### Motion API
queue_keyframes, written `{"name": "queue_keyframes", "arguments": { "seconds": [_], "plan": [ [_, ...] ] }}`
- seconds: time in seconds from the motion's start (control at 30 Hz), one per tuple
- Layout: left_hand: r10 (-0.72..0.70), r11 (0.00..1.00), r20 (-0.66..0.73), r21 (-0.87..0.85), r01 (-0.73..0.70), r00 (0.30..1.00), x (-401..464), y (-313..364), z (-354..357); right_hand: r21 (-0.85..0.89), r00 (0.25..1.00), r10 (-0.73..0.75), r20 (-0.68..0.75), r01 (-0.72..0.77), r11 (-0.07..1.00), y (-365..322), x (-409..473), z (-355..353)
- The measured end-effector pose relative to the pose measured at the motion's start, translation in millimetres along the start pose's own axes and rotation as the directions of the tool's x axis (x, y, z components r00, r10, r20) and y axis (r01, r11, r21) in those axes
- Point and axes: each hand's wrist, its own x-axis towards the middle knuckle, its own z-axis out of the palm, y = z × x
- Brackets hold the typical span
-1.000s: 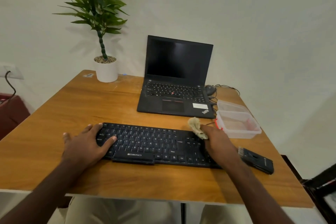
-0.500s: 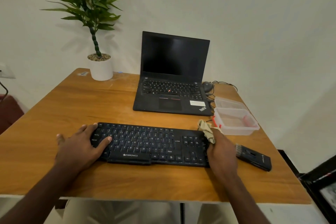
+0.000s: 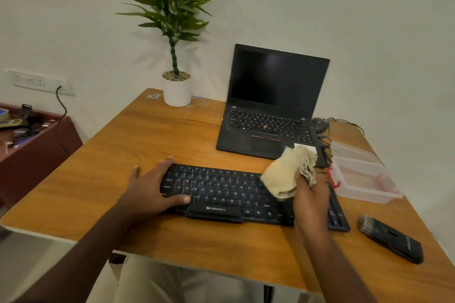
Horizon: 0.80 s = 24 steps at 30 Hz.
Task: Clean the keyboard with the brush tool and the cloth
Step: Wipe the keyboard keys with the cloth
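The keyboard [image 3: 236, 194] is laid lengthwise left to right on the desk [image 3: 123, 155], steadied by the flat left hand [image 3: 152, 192]; the cloth [image 3: 288, 174] is gripped in the right hand [image 3: 310, 202] above its right half.

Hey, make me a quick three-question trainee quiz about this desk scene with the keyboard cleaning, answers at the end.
1. True or false: the right hand holds the crumpled cream cloth above the black Zebronics keyboard.
2. Which hand steadies the keyboard's end? A. left hand B. right hand C. neither
3. Fill in: the black brush tool lies untouched on the wooden table, to the ______ of the keyboard.

Key: 1 true; 2 A; 3 right
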Motion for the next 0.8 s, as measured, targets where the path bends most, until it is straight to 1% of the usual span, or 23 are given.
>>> {"name": "queue_keyframes", "arguments": {
  "seconds": [0.03, 0.07, 0.1, 0.13, 0.17, 0.2, 0.23, 0.27, 0.3, 0.33, 0.37, 0.4, 0.43, 0.47, 0.5, 0.53, 0.57, 0.6, 0.63, 0.67, 0.73, 0.8],
  "plan": [
    [0.012, 1.000, 0.053, 0.015, -0.013, 0.999, 2, -3, -4, 0.215, 0.973, 0.208, 0.098, -0.225, 0.950, -2, -5, 14],
    [0.028, 0.999, 0.098, 0.015, -0.030, 0.995, 2, -5, -9, 0.338, 0.920, 0.327, 0.216, -0.385, 0.859, -2, -10, 26],
    [0.040, 0.999, 0.135, 0.011, -0.042, 0.990, 1, -7, -13, 0.372, 0.873, 0.367, 0.322, -0.473, 0.799, 0, -12, 38],
    [0.050, 0.998, 0.168, 0.014, -0.053, 0.984, 0, -8, -17, 0.349, 0.839, 0.372, 0.397, -0.513, 0.785, 2, -14, 49],
    [0.057, 0.998, 0.194, 0.022, -0.062, 0.979, 0, -10, -19, 0.292, 0.828, 0.348, 0.439, -0.498, 0.817, 4, -16, 60],
    [0.071, 0.996, 0.202, 0.032, -0.079, 0.977, -1, -11, -19, 0.221, 0.844, 0.296, 0.448, -0.425, 0.878, 4, -18, 73],
    [0.088, 0.994, 0.197, 0.042, -0.099, 0.976, 0, -13, -18, 0.117, 0.882, 0.199, 0.427, -0.272, 0.955, 3, -20, 84],
    [0.104, 0.992, 0.191, 0.047, -0.115, 0.976, 2, -15, -17, -0.016, 0.916, 0.042, 0.398, -0.039, 0.999, 1, -21, 96],
    [0.108, 0.992, 0.192, 0.038, -0.117, 0.975, 2, -17, -17, -0.141, 0.906, -0.151, 0.395, 0.222, 0.965, -3, -23, 108],
    [0.104, 0.994, 0.201, 0.018, -0.110, 0.974, 3, -20, -18, -0.215, 0.842, -0.332, 0.425, 0.450, 0.867, -7, -26, 119],
    [0.102, 0.995, 0.214, -0.007, -0.103, 0.972, 4, -21, -20, -0.244, 0.754, -0.452, 0.476, 0.607, 0.756, -11, -29, 129],
    [0.106, 0.994, 0.223, -0.022, -0.104, 0.969, 4, -21, -22, -0.267, 0.674, -0.494, 0.550, 0.702, 0.660, -12, -31, 138],
    [0.119, 0.993, 0.222, -0.023, -0.116, 0.968, 4, -22, -23, -0.298, 0.608, -0.474, 0.637, 0.761, 0.576, -10, -35, 148],
    [0.133, 0.991, 0.218, -0.016, -0.133, 0.967, 5, -22, -24, -0.360, 0.563, -0.375, 0.736, 0.796, 0.486, -9, -41, 157],
    [0.144, 0.989, 0.214, -0.007, -0.146, 0.966, 5, -22, -23, -0.420, 0.527, -0.237, 0.816, 0.823, 0.383, -4, -49, 165],
    [0.154, 0.987, 0.207, 0.001, -0.158, 0.966, 6, -22, -23, -0.448, 0.496, -0.128, 0.859, 0.848, 0.284, -1, -55, 171],
    [0.163, 0.986, 0.196, 0.008, -0.168, 0.967, 7, -23, -21, -0.460, 0.488, -0.077, 0.870, 0.857, 0.232, 2, -59, 174],
    [0.171, 0.984, 0.182, 0.015, -0.177, 0.968, 8, -23, -19, -0.464, 0.490, -0.069, 0.869, 0.855, 0.229, 2, -61, 175],
    [0.176, 0.983, 0.170, 0.019, -0.182, 0.970, 8, -23, -18, -0.456, 0.488, -0.076, 0.870, 0.853, 0.253, 2, -60, 175],
    [0.179, 0.982, 0.166, 0.026, -0.186, 0.970, 8, -24, -17, -0.429, 0.464, -0.071, 0.883, 0.860, 0.277, 3, -58, 174],
    [0.189, 0.979, 0.171, 0.045, -0.199, 0.967, 8, -24, -16, -0.359, 0.393, -0.041, 0.919, 0.874, 0.328, 6, -54, 171],
    [0.205, 0.972, 0.188, 0.074, -0.222, 0.960, 10, -25, -15, -0.297, 0.330, -0.014, 0.944, 0.867, 0.399, 9, -54, 166]
  ]
}}
